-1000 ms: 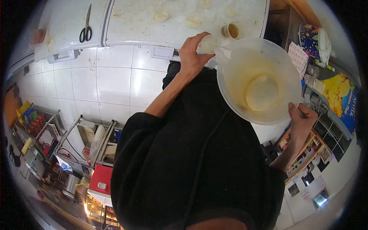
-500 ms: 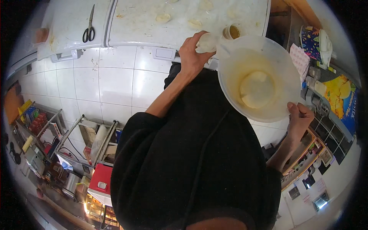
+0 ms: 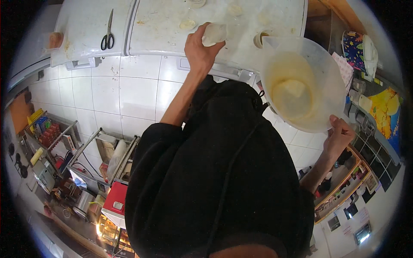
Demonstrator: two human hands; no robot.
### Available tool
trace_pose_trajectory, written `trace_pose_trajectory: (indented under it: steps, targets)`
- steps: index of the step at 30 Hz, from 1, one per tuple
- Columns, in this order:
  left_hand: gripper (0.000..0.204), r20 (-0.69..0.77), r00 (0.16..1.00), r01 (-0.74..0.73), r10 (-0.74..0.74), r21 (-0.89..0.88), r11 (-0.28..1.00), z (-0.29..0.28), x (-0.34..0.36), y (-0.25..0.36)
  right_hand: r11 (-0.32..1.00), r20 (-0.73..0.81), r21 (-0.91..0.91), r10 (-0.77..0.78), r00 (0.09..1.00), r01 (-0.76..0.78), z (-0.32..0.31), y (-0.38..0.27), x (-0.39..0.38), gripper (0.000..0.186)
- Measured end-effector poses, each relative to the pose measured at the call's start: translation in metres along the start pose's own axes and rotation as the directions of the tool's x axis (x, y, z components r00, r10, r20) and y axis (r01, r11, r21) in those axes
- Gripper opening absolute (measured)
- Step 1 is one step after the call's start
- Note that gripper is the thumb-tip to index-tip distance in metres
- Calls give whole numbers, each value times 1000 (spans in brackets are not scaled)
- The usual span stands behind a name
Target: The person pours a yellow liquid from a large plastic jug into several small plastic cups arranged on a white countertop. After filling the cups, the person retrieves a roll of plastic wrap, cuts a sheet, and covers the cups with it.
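Note:
My left hand (image 3: 198, 53) is closed around a small translucent plastic cup (image 3: 214, 34), held over the front part of a white worktop. My right hand (image 3: 339, 136) grips the near right side of a large translucent white pitcher (image 3: 275, 77), where its handle is hidden behind the fingers. The pitcher tilts with its spout toward the worktop, and yellowish residue coats the inside. Just beyond the spout stands a small cup (image 3: 259, 39) with brownish contents, partly covered by the pitcher. Several clear round pieces, such as one lid-like disc (image 3: 187, 24), lie farther back.
Black-handled scissors (image 3: 108, 36) lie on the left section of the white worktop (image 3: 159, 41). A reddish-brown container (image 3: 55, 40) sits at its far left. Metal racks (image 3: 92, 148) and a red-topped box (image 3: 115, 198) stand at lower left. A patterned container (image 3: 355, 49) is at right.
My left hand has moved left and farther away with the small cup, away from the pitcher's spout. The pitcher has shifted slightly right and tilts differently. The view has shifted a little.

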State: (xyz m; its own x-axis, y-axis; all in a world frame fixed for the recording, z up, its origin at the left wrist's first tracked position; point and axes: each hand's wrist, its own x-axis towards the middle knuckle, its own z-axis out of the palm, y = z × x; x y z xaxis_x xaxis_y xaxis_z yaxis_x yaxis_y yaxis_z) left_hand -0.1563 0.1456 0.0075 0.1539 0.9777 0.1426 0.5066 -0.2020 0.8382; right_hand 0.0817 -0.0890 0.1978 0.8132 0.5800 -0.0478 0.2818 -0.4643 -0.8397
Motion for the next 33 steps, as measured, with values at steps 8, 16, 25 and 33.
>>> trace_pose_trajectory:
  steps: [8,16,25,33]
  targets:
    - [59,65,998,-31,10,323,946,3,12,-22,1000,-3,-28,-2,1000,2,-1,2,1,33]
    - [55,101,992,-116,76,480,870,-7,21,-14,991,-28,-53,121,992,-123,-16,21,0,15]
    - [51,187,953,-303,238,616,727,-14,34,-19,992,-41,-31,119,992,-120,-4,11,-12,28]
    - [48,306,841,-522,446,675,521,-16,61,-14,993,-185,-46,100,978,-110,2,5,-26,19]
